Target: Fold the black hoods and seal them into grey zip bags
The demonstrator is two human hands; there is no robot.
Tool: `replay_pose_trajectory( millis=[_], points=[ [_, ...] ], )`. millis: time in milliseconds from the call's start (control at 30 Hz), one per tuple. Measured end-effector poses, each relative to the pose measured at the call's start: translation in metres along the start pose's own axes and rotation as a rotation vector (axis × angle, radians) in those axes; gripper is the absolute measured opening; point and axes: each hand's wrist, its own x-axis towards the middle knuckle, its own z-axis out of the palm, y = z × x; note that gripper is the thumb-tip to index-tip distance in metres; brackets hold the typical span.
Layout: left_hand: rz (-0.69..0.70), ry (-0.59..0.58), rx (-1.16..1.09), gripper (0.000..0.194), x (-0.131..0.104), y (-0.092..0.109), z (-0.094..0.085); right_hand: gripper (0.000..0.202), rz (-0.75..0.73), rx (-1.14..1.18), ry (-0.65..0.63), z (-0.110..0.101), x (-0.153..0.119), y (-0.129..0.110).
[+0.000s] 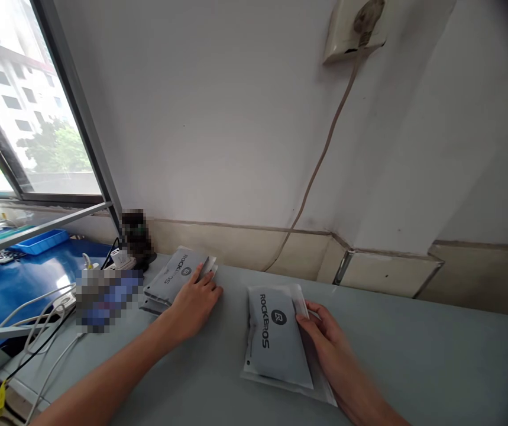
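Observation:
On the grey-green table (218,361) lies a frosted plastic bag (275,349) marked ROCKBROS, with a grey item inside. My right hand (324,334) pinches its right edge between thumb and fingers. Further left is a small stack of similar ROCKBROS bags (176,272). My left hand (198,302) rests on the stack's right side, fingers stretched out and somewhat spread. The underside of the stack is hidden.
Left of the stack are a blurred blue object (112,299), a white power strip (64,302) and loose cables. A dark blurred object (136,236) stands by the wall. Beyond the metal frame, a blue tray (43,241) sits on a blue table, near another person's hand.

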Motion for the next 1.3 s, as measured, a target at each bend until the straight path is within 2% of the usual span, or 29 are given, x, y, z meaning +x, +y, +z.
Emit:
replay_pose_trajectory(
  millis=[200,333,400,500,633,700,800,900,1000,1100,1200,1300],
  points=[
    [-0.055,-0.002,0.009,0.035,0.005,-0.008,0.005,0.046,-0.02,-0.007,-0.009,0.0,0.0,-0.001],
    [-0.073,-0.004,0.038,0.041,0.007,-0.003,0.006,0.049,-0.009,-0.005,0.009,-0.001,0.003,-0.002],
    [-0.059,0.042,-0.075,0.047,0.007,0.009,0.006,0.049,0.003,-0.019,-0.005,-0.001,0.004,-0.003],
    [-0.018,0.074,-0.334,0.055,0.003,0.038,0.008,0.049,0.027,-0.037,-0.066,-0.001,0.002,-0.006],
    [-0.115,0.074,-0.623,0.068,-0.003,0.072,0.02,0.052,0.049,-0.038,-0.185,0.0,-0.004,-0.011],
    [-0.206,0.125,-0.724,0.073,-0.002,0.078,0.028,0.049,0.04,-0.024,-0.27,0.0,-0.008,-0.015],
    [-0.36,0.161,-0.948,0.079,0.006,0.074,0.039,0.041,0.041,-0.019,-0.34,-0.001,-0.012,-0.02],
    [-0.405,0.149,-1.152,0.071,0.013,0.067,0.046,0.031,0.047,-0.047,-0.347,-0.002,-0.012,-0.021],
    [-0.385,0.06,-1.255,0.06,0.015,0.065,0.044,0.036,-0.003,-0.084,-0.349,-0.003,-0.007,-0.016],
    [-0.348,-0.178,-1.305,0.058,0.013,0.064,0.033,0.048,-0.048,-0.137,-0.37,-0.004,-0.003,-0.01],
    [-0.291,-0.374,-1.271,0.05,0.009,0.062,0.021,0.05,-0.078,-0.184,-0.417,-0.005,-0.003,-0.009],
    [-0.267,-0.477,-1.179,0.05,0.008,0.061,0.013,0.05,-0.096,-0.207,-0.465,-0.004,-0.006,-0.009]
  ],
)
